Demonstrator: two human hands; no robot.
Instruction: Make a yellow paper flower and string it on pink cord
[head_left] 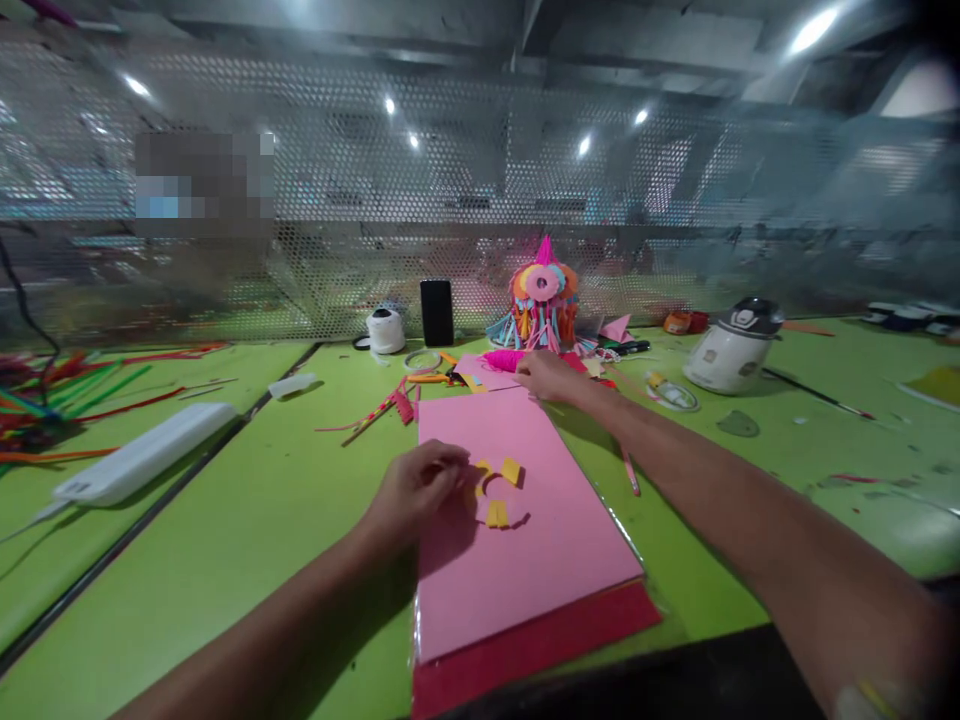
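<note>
Head view: my right hand (550, 377) reaches the rounded, bright magenta bundle (501, 360), grip hidden; my left hand (416, 488) curls, pinch unclear, just beside small yellow paper-like pieces (512, 472) on a smooth pink sheet (525, 610). Seemingly a fetching step, calling for a sure pinch.

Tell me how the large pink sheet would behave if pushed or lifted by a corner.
The large pink sheet looks thin and flat, so it would probably flex when lifted. The shiny edges along its sides suggest clear plastic, which could make it slippery. The red sheet showing at its near end may move with it.
</note>
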